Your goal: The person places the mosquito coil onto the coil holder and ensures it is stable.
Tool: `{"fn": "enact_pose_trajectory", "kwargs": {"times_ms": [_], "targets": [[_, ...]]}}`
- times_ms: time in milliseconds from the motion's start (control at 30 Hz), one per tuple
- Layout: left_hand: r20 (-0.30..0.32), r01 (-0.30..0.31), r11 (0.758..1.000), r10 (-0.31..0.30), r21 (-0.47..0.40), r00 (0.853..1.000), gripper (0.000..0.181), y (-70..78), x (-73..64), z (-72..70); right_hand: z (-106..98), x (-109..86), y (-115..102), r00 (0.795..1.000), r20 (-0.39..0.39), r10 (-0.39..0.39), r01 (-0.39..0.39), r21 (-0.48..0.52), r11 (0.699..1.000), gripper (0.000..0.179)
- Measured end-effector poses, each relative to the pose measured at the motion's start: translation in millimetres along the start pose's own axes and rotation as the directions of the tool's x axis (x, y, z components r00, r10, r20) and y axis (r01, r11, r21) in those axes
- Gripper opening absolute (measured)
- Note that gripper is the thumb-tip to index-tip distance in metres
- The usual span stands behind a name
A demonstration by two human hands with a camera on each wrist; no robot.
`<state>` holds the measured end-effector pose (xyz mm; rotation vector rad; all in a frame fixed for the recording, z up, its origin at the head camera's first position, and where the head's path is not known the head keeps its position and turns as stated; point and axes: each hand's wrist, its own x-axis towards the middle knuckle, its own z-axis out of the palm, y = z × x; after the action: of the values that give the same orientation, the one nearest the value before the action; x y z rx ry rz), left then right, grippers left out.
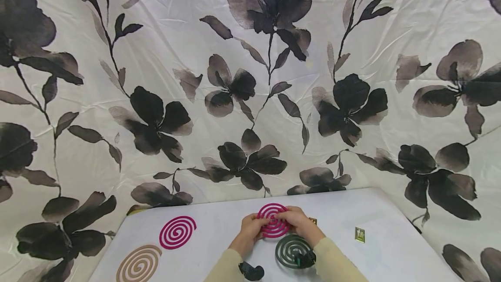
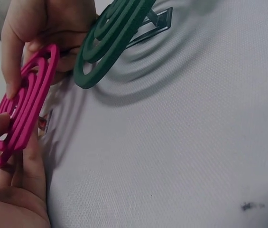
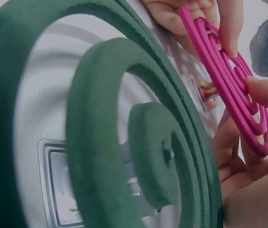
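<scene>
Both hands hold a pink mosquito coil [image 1: 274, 232] over the white table. My left hand [image 1: 250, 229] grips its left side, and my right hand [image 1: 299, 220] grips its right side. Both thumbs press near the coil's centre while the other fingers lie under it, as the right wrist view shows. Close beneath the pink coil is a small metal stand [image 3: 207, 95]. Nearer to me, a green mosquito coil [image 3: 96, 142] sits raised over another metal stand [image 3: 53, 190], below the right wrist in the head view.
A second pink coil [image 1: 161, 235] and a tan coil [image 1: 119, 269] lie at the left of the table [image 1: 211, 234]. A gold-coloured stand [image 1: 360, 234] lies at the right. Behind the table hangs a floral cloth [image 1: 250, 121]. Dark devices are strapped at both wrists.
</scene>
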<state>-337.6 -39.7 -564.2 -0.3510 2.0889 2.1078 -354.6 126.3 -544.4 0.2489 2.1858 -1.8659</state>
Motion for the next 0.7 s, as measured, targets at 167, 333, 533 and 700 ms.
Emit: {"fn": "enact_pose_trajectory", "kwargs": {"times_ms": [167,333,533,700], "targets": [[-0.003,-0.018,1.0,0.018,0.013,1.0,0.041,-0.1,-2.1,0.6,-0.2,0.3,1.4,1.0,-0.003,0.01,-0.01,-0.014,1.0,0.037],[-0.011,-0.02,0.999,0.02,0.03,1.0,0.039,0.0,-3.2,1.0,0.0,-0.3,1.1,1.0,0.001,0.013,-0.013,-0.017,1.0,0.04],[-0.013,-0.024,0.999,0.025,0.041,1.0,0.038,-1.2,-4.1,1.8,-0.3,-0.2,2.6,1.0,0.001,0.012,-0.012,-0.018,1.0,0.042],[-0.005,-0.047,0.998,0.047,0.038,0.999,0.04,-2.6,-3.6,1.8,-0.4,-0.1,3.6,1.0,0.009,-0.004,0.004,-0.02,1.0,0.044]]}}
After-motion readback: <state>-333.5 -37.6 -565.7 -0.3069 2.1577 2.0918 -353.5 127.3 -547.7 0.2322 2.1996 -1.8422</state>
